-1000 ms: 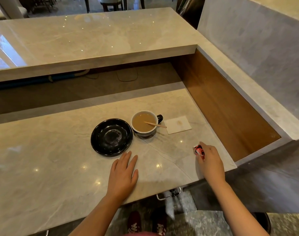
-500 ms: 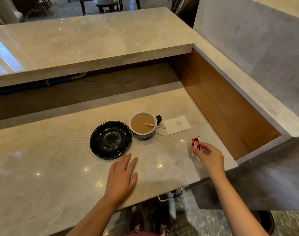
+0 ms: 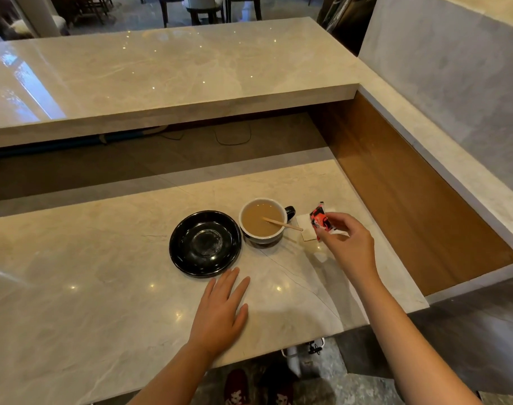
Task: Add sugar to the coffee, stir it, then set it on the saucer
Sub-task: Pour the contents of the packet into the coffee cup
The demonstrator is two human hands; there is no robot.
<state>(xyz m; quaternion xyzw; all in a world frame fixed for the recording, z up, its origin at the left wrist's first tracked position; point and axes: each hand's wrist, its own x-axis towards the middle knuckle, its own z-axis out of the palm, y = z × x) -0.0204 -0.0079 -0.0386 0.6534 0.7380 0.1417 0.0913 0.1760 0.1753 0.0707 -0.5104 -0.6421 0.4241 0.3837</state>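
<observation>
A dark cup of milky coffee (image 3: pixel 261 222) stands on the marble counter, with a wooden stirrer (image 3: pixel 283 224) leaning out over its right rim. Just left of it, touching or nearly so, lies an empty black saucer (image 3: pixel 205 244). My right hand (image 3: pixel 347 244) holds a red sugar packet (image 3: pixel 319 222) pinched in its fingertips, raised above the counter a little right of the cup. My left hand (image 3: pixel 221 314) rests flat on the counter below the saucer, fingers spread, holding nothing.
A white napkin (image 3: pixel 307 229) lies right of the cup, partly under my right hand. A raised marble bar top (image 3: pixel 161 77) runs behind the counter (image 3: pixel 88 287). A wooden side panel (image 3: pixel 395 185) and marble ledge close off the right side.
My right hand has lifted the sugar packet off the counter's right edge and carried it up and left toward the cup. The left hand has stayed flat.
</observation>
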